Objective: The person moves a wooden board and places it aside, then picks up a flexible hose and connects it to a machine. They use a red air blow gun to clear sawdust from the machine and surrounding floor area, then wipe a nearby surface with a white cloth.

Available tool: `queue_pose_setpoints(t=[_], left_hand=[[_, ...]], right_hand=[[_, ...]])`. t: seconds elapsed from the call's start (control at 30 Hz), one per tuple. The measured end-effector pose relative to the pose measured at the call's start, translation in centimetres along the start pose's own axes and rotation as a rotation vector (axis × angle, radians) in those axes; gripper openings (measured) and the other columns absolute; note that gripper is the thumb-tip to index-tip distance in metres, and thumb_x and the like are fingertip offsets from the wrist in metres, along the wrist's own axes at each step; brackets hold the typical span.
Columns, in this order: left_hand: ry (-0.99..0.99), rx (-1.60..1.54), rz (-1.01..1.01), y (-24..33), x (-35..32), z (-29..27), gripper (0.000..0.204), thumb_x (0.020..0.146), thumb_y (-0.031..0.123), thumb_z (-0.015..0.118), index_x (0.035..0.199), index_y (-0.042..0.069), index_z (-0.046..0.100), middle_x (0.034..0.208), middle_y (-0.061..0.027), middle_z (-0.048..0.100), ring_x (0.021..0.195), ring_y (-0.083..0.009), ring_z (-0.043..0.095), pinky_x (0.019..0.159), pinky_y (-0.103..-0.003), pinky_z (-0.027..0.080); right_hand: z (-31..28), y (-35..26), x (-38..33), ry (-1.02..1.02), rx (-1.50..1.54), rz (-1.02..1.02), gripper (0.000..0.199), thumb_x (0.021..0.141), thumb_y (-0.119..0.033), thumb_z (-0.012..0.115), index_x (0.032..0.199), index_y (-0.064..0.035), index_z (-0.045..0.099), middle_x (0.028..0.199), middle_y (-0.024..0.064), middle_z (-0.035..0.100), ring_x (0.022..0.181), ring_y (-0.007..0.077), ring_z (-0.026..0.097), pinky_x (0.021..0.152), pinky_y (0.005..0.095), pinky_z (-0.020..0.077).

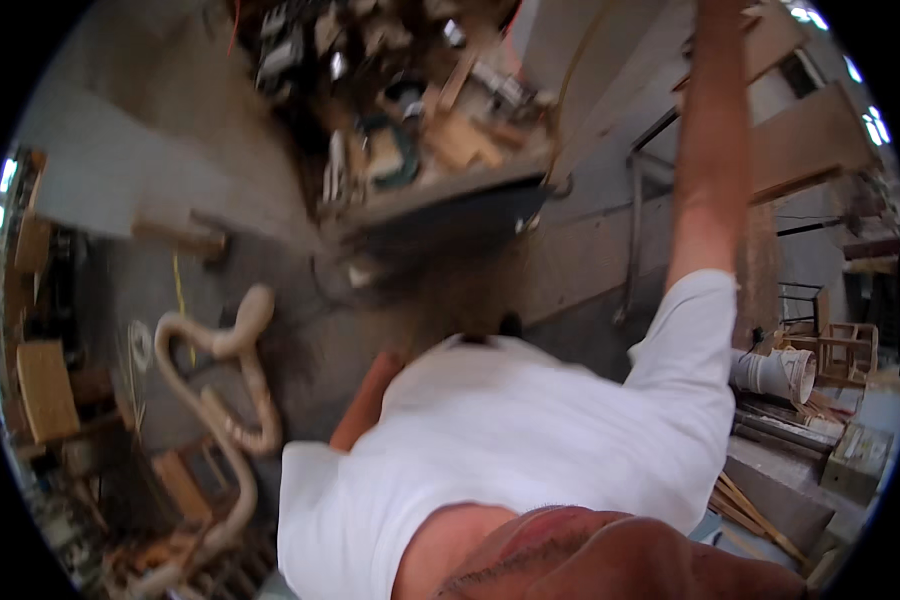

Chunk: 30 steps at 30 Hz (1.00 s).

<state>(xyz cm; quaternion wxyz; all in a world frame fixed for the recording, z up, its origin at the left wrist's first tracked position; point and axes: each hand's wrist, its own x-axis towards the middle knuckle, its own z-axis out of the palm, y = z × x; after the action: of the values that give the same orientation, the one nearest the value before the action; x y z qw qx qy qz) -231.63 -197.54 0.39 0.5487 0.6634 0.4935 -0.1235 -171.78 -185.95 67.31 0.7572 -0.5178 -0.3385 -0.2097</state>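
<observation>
My right arm (712, 150) is stretched up along the right side of the head view. It runs off the top edge, so my right hand and whatever it may touch are out of sight. My left arm (363, 405) hangs down beside my white shirt (490, 430). Only a smeared bit of my left hand (388, 363) shows near my waist, and its fingers cannot be made out. Ahead of me is a workbench (320, 215) heaped with tools and wood pieces (460, 138). A dark green clamp-like tool (402, 160) lies among them.
A pale flexible hose (238, 470) winds across the floor at left, near a blurred wooden piece (180, 237). Off to the right are a metal frame (637, 220), a large board (810, 145), a white bucket (775, 373), a wooden stool (848, 345) and some wood strips (765, 515).
</observation>
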Motion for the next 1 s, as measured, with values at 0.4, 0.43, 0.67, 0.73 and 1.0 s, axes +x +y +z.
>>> queue_pose_setpoints(t=[0.4, 0.43, 0.67, 0.73, 1.0], left_hand=[[0.137, 0.034, 0.066, -1.5, 7.4, -1.6, 0.033, 0.076, 0.034, 0.06, 0.082, 0.003, 0.07, 0.076, -0.015, 0.067, 0.072, -0.0268, 0.066, 0.068, -0.038, 0.051], [0.154, 0.074, 0.086, -1.4, 8.3, -1.4, 0.035, 0.076, 0.035, 0.06, 0.084, 0.002, 0.07, 0.078, -0.0166, 0.067, 0.075, -0.0285, 0.066, 0.07, -0.039, 0.051], [0.061, 0.158, -0.033, -1.2, 10.2, 1.7, 0.045, 0.073, 0.043, 0.063, 0.092, 0.002, 0.068, 0.09, -0.0228, 0.065, 0.09, -0.0342, 0.064, 0.078, -0.042, 0.05], [0.135, 0.127, -0.059, -4.7, 10.9, 2.9, 0.046, 0.073, 0.044, 0.064, 0.093, 0.002, 0.068, 0.091, -0.0229, 0.065, 0.089, -0.0333, 0.065, 0.078, -0.041, 0.05], [0.237, -0.009, -0.087, -5.8, 8.0, 5.7, 0.044, 0.075, 0.041, 0.065, 0.093, 0.002, 0.069, 0.087, -0.0211, 0.067, 0.084, -0.0279, 0.067, 0.075, -0.039, 0.05]], right_hand=[[-5.8, -0.5, -18.5, -0.697, 0.41, 0.826, 0.023, 0.082, -0.008, 0.057, 0.102, 0.0048, 0.057, 0.087, 0.0126, 0.063, 0.073, 0.0186, 0.064, 0.053, 0.0277, 0.0524], [-5.7, 0.8, -21.8, -0.721, 0.416, 0.908, 0.025, 0.084, -0.01, 0.057, 0.105, 0.0044, 0.056, 0.089, 0.0131, 0.063, 0.075, 0.0189, 0.064, 0.052, 0.0273, 0.0522], [-3.9, 15.0, -31.4, -0.593, 0.413, 1.442, 0.032, 0.093, -0.026, 0.052, 0.11, 0.0016, 0.051, 0.091, 0.0136, 0.063, 0.075, 0.0188, 0.064, 0.047, 0.0245, 0.05], [-2.2, 16.9, -31.6, -0.652, 0.403, 1.476, 0.029, 0.094, -0.024, 0.05, 0.111, -0.0008, 0.048, 0.087, 0.0112, 0.062, 0.072, 0.0192, 0.064, 0.047, 0.0272, 0.0494], [0.5, 21.0, -30.1, -0.666, 0.701, 1.54, 0.02, 0.089, -0.023, 0.058, 0.095, -0.0051, 0.052, 0.078, 0.0043, 0.058, 0.069, 0.0156, 0.061, 0.056, 0.0309, 0.0541]])
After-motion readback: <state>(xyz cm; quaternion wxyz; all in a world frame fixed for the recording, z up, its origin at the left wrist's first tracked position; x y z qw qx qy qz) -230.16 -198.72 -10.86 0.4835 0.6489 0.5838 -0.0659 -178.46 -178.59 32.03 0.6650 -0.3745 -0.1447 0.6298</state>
